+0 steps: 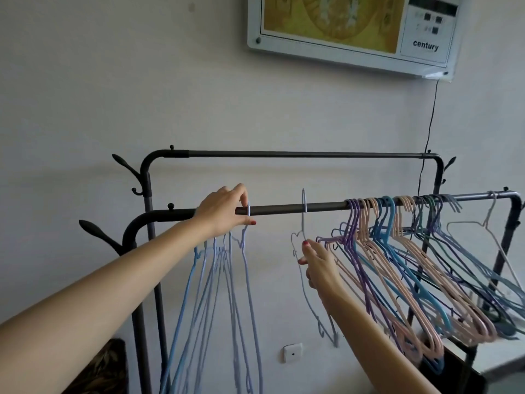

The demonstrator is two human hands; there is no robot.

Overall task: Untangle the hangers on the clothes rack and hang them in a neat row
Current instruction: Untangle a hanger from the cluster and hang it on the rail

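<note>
A dark clothes rack has a near rail (284,208) and a far rail (298,154). My left hand (224,211) is on the near rail at its left, pinching the hook of a pale blue hanger, with several blue hangers (227,294) dangling below it. One pale blue hanger (303,220) hangs alone at mid-rail; my right hand (316,264) grips its neck just under the hook. A tangled bunch of purple, pink and blue hangers (397,251) crowds the rail's right part. A single white hanger (488,226) hangs at the far right.
Coat hooks (93,231) stick out from the rack's left posts. A framed panel (352,29) hangs on the wall above, with a black cord (430,123) running down behind the rack. A wall socket (292,352) sits low. A dark patterned object (105,368) lies at bottom left.
</note>
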